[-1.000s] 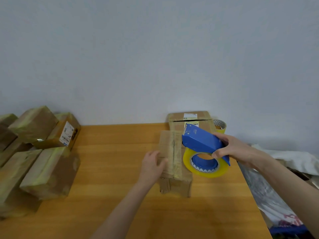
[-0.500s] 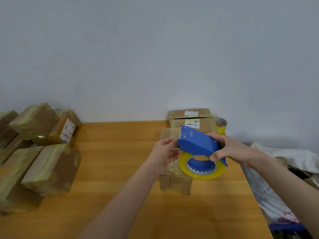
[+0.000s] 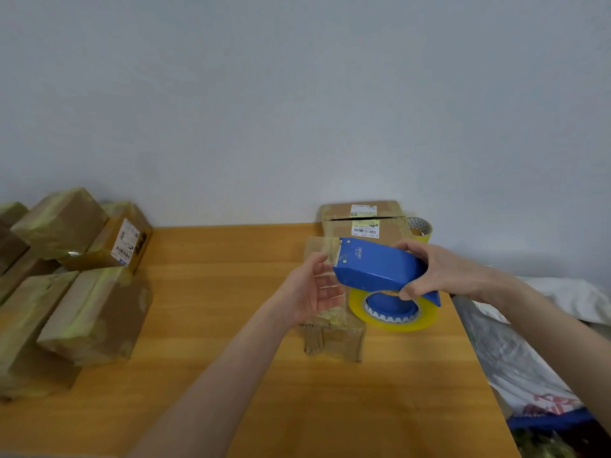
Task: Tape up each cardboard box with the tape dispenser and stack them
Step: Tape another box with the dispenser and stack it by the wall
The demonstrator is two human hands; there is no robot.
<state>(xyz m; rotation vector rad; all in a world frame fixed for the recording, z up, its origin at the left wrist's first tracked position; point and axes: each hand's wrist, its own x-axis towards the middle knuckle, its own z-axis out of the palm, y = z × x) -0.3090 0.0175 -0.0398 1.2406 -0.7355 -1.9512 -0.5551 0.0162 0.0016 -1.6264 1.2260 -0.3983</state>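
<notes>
Left hand (image 3: 310, 285) now loose-fingered beside tape dispenser (image 3: 377, 267), right hand (image 3: 443, 276) tight around it.

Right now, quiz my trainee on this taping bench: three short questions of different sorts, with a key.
1. True or false: the left hand grips the blue tape dispenser.
2. Where is the spare tape roll? A) beside the labelled box, by the wall B) in the left hand C) on the dispenser.
3. Fill in: the taped boxes are piled to the person's ____.
Key: 1 false, the right hand grips it; 2 A; 3 left.
</notes>
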